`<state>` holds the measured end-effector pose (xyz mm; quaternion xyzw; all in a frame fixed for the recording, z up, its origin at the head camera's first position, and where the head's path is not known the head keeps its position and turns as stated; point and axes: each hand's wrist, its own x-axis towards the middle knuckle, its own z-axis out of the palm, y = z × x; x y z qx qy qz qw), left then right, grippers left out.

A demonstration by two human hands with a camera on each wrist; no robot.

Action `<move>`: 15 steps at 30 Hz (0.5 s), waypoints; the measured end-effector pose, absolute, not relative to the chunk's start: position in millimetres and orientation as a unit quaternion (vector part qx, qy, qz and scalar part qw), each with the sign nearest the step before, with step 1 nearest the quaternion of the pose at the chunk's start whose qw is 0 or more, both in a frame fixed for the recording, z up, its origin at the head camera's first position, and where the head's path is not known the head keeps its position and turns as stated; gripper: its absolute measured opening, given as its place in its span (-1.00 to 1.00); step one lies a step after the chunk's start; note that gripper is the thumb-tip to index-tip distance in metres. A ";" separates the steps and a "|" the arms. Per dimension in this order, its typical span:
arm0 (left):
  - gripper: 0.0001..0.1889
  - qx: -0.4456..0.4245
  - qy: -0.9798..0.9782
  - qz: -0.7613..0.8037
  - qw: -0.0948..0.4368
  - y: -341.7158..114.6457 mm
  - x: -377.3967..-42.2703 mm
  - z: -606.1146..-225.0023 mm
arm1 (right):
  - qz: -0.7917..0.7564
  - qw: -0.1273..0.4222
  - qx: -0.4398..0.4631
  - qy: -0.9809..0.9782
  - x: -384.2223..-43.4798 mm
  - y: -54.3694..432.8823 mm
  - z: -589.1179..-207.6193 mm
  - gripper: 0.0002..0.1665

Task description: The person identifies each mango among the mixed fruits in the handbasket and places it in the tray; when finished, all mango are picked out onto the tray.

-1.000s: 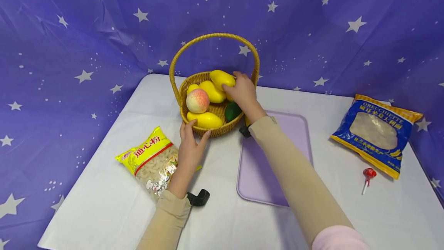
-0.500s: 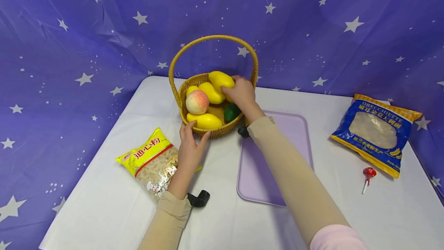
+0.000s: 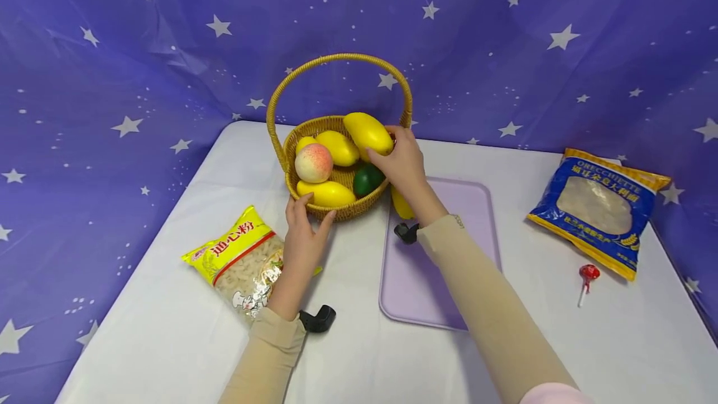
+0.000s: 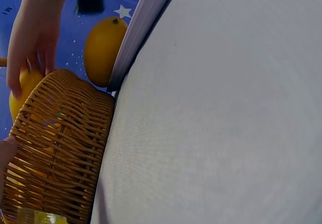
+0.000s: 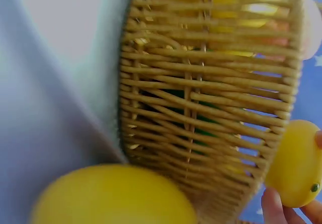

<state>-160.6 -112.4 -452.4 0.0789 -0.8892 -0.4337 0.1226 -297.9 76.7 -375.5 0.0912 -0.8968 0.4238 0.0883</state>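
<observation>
My right hand point(image 3: 404, 158) grips a yellow mango point(image 3: 368, 133) at the right rim of the wicker basket point(image 3: 359, 209), thumb on the near side. The right wrist view shows that mango point(image 5: 296, 163) beside the rim, fingers around its end. My left hand point(image 3: 305, 239) holds the basket's front rim, one finger over the edge and the thumb against the outer wall. Inside lie a peach point(image 3: 314, 163), more mangoes point(image 3: 326, 194) and a dark green fruit point(image 3: 368, 180). Another mango point(image 4: 104, 50) lies on the lilac tray, partly hidden by my right arm in the head view.
The lilac tray point(image 3: 432, 279) lies right of the basket, under my right forearm. A yellow pasta bag point(image 3: 247, 267) is beside my left wrist. Far right are a blue orecchiette bag point(image 3: 594, 207) and a red lollipop point(image 3: 589, 273). A starry purple curtain point(image 3: 477, 36) hangs behind the table.
My right hand has moved a little right with the gripped mango, which now overlaps the basket's right side. The mango on the tray shows more. My left hand stays at the rim.
</observation>
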 end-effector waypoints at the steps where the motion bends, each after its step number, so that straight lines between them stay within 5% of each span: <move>1: -0.31 0.079 -0.889 -0.435 0.122 -111.7 -160.7 -452.5 | 0.431 0.091 0.092 -0.893 -292.0 81.8 -375.9 -0.20; 15: -0.28 0.084 -0.886 -0.443 0.113 -110.3 -162.6 -452.7 | 0.464 0.196 0.015 -0.864 -220.4 184.9 -397.2 -0.27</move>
